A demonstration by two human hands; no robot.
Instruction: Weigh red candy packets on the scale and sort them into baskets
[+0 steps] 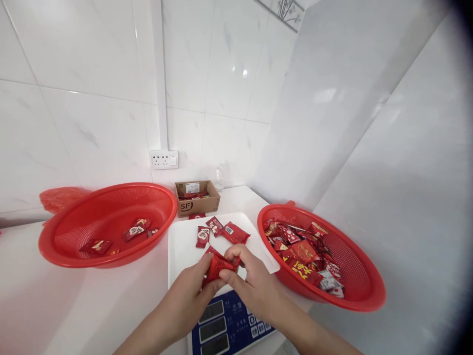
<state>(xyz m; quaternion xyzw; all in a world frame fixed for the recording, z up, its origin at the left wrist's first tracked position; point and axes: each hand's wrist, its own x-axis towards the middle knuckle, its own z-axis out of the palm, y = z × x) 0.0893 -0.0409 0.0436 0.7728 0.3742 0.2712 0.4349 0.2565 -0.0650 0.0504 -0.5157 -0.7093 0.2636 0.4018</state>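
Note:
Between my two hands is a small red packet [215, 266], held over the scale. My left hand [195, 286] grips its left side, thumb and fingers closed. At the packet's right end, my right hand [248, 276] pinches it between thumb and forefinger. Beneath them lies the white pan [181, 254] of a digital scale. Beyond my hands, a larger red packet [236, 232] and two small red packets, one upright [202, 236] and one tilted [214, 225], lie on the pan. My forearms and hands partly cover the scale's blue panel [236, 320] with its displays and keys.
On the left stands a red plastic basket [55, 246] with several red packets inside. Another red basket [373, 291], on the right, holds many mixed packets. A cardboard box [201, 205] with red packets sits behind the scale, against the tiled wall. A red plastic bag [61, 197] lies behind the left basket.

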